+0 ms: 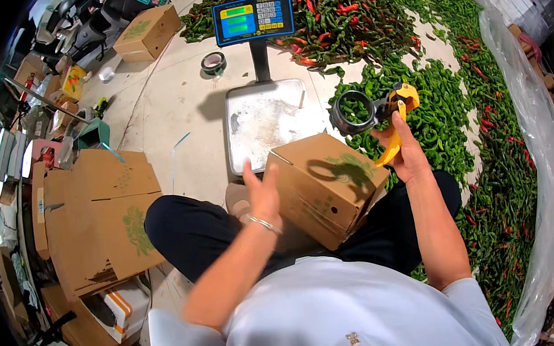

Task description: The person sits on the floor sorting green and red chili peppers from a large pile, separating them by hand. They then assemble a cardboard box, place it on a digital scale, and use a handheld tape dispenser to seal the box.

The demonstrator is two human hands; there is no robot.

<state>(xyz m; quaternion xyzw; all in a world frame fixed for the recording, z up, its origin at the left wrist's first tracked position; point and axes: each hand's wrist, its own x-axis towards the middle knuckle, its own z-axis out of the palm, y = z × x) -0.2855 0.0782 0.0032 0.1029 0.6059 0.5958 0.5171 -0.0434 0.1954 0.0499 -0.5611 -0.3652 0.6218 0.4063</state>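
Observation:
A closed cardboard box [322,181] with a green printed design sits tilted between my knees. My right hand [408,151] is closed around the yellow handle of a tape dispenser [393,142], held above the box's right end. A wide dark ring of the tool, perhaps its tape roll, stands out to its left, and its shadow falls on the box top. By the box's left side is my left hand [262,195], slightly blurred, fingers apart and holding nothing; whether it touches the cardboard I cannot tell.
A platform scale [264,120] with a lit display [253,20] stands ahead. Piles of green and red peppers [354,14] cover the floor ahead and right. A tape roll [213,63] lies left of the scale. Flattened cardboard [101,220] is at left, another box [147,34] beyond.

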